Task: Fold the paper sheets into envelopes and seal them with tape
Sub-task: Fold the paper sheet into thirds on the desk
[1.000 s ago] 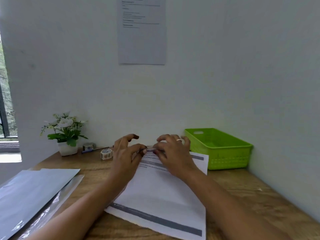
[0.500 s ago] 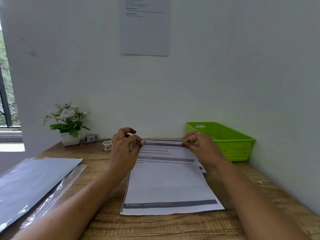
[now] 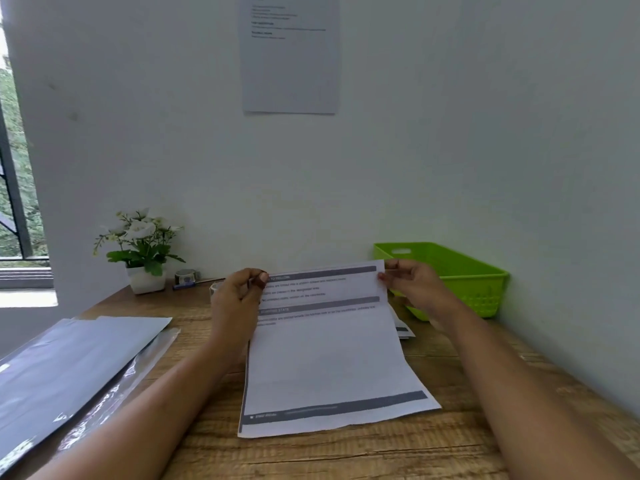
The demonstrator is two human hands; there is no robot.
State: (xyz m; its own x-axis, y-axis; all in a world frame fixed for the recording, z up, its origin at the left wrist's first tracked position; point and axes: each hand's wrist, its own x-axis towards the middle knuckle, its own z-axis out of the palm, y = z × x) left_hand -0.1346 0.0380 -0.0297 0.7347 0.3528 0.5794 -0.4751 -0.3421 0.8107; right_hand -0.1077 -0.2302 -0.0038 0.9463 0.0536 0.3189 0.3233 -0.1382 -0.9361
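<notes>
Two hands hold one printed paper sheet (image 3: pixel 329 358) by its far corners. The left hand (image 3: pixel 237 301) has its fingers curled in, thumb and fingertips pinching the upper left corner, and the right hand (image 3: pixel 417 289) pinches the upper right corner the same way, fingers bent around the edge. The sheet lies in the middle of the wooden desk (image 3: pixel 311 455), between the two forearms. Its near edge, with a dark grey band printed across it, rests flat on the wood, while the far part is raised off the desk and tips toward the camera, showing grey heading bars and a few lines of blurred text. Just under its right edge the corner of another printed sheet (image 3: pixel 403 330) pokes out. A lime-green plastic basket (image 3: pixel 457 271) stands in the far right corner against the wall, just behind the right hand. At far left stands a small white pot of white flowers (image 3: pixel 142 247), with a roll of clear tape (image 3: pixel 187 276) just beside it and a thin pen-like stick (image 3: pixel 188 285) lying in front of that roll. A second tape roll (image 3: pixel 214 288) is partly hidden behind the left hand. Grey sheets (image 3: pixel 69 362) lie on a shiny plastic sleeve (image 3: pixel 114 393) on the near left of the desk, and a printed notice (image 3: pixel 289 64) is stuck on the wall above.
</notes>
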